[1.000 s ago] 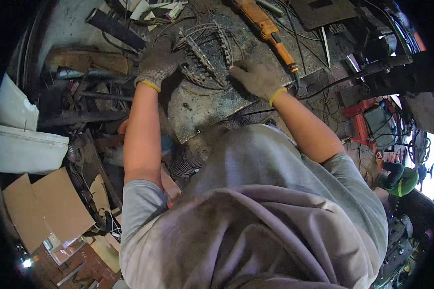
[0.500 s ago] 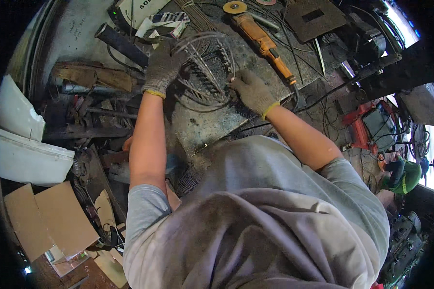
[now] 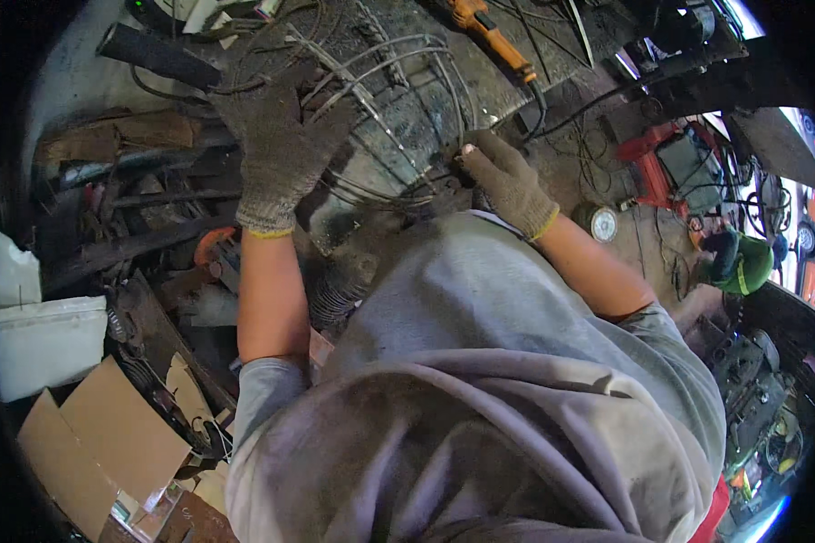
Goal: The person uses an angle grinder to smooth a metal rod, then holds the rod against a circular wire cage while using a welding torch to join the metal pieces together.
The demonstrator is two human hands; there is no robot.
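A cage-like metal rod frame (image 3: 397, 145), with curved hoops and straight bars, lies tilted between my two gloved hands over the worktable (image 3: 351, 210). My left hand (image 3: 285, 154), in a dark knitted glove with a yellow cuff, is closed around the frame's left side; its fingertips are partly hidden among the rods. At the right rim of the frame, my right hand (image 3: 509, 181) is closed in a pinch on the rods, thumb on top. A fingertip shows bare through that glove.
An orange angle grinder (image 3: 493, 41) lies at the back of the table, its cable trailing right. A dark pipe (image 3: 158, 56) sticks out at far left. Scrap metal, cardboard (image 3: 122, 421) and a white bin (image 3: 45, 344) fill the left. A round gauge (image 3: 598, 222) and red machine (image 3: 647, 167) are right.
The view has shifted, so the table and grinder sit higher in it. My hands and the rod frame are closer to my body, and the frame is turned somewhat.
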